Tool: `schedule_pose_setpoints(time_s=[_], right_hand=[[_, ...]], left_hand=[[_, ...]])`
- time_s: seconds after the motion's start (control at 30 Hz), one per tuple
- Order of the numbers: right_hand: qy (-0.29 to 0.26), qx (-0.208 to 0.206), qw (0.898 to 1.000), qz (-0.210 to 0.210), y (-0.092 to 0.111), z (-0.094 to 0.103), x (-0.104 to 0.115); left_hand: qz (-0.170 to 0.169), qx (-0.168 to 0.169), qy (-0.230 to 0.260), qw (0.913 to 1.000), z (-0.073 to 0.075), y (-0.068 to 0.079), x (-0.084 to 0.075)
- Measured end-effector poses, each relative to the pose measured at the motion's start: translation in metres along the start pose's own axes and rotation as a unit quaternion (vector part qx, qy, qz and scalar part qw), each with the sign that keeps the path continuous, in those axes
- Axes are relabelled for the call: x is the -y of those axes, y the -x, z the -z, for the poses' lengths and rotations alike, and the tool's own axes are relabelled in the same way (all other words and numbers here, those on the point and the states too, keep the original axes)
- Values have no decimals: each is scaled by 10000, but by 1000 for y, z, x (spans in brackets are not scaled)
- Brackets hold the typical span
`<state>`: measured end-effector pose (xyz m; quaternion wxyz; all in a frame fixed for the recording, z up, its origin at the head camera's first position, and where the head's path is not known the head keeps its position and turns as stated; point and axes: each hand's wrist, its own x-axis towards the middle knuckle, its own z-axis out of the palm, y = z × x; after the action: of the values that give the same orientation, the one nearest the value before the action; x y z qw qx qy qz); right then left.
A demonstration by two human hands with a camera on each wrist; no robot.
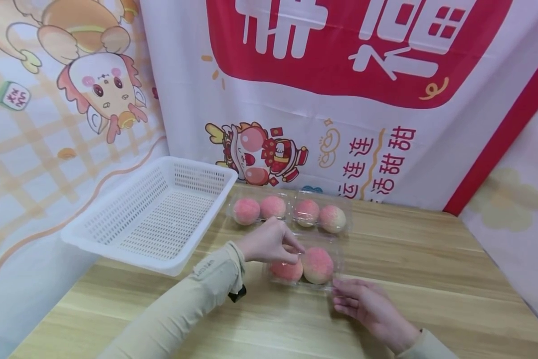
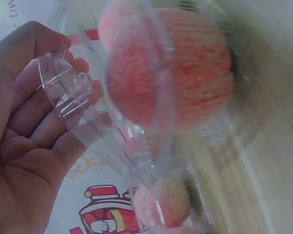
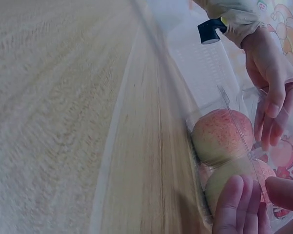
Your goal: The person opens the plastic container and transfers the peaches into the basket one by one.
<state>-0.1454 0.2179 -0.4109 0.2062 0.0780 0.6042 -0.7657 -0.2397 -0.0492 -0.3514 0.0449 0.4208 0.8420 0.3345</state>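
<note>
Fingers [image 2: 44,126] on clear plastic [image 2: 74,90], 2 round peaches [image 1: 319,266]

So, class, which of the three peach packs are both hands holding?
The front plastic pack, closest to the person: the left hand pinches its plastic and the right hand holds its corner. The back-left pack and back-right pack aren't held.

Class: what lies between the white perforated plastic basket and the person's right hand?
In the head view: the beige left sleeve, the left hand, and a clear rectangular plastic box holding two pink-and-cream peaches.
</note>
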Motion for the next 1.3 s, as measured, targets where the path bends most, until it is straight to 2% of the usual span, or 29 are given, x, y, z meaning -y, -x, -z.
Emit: schedule_pose_setpoints(time_s=[0.17,0.4,0.57,0.73,0.93,1.07,1.17,1.3], right_hand=[[-107,76,9999,65,1,-1,-1],[-410,141,9990,50,4,-2,-4],[-798,33,9967,-136,8,-6,-7],[-1121,-193,9935,-95,9,-11,-7],[-1353,-486,9896,-109,10,-16,-10],[-1330,-533,9896,-112,12,-17,-13],[-1274,-564,9902,-125,13,-17,-14],[-1307,-541,9898,-186,14,-16,-13]], left_hand=[[58,-118,-11,9999,6,-2,-3],[105,-212,236,9994,8,1,-7],[182,-411,402,9982,7,4,-5],[262,-743,490,9957,6,3,-4],[543,-1433,742,9854,6,0,-3],[427,-1925,844,9767,5,-7,1],[346,-2148,889,9720,5,-13,1],[551,-2350,1231,9626,6,-18,-1]])
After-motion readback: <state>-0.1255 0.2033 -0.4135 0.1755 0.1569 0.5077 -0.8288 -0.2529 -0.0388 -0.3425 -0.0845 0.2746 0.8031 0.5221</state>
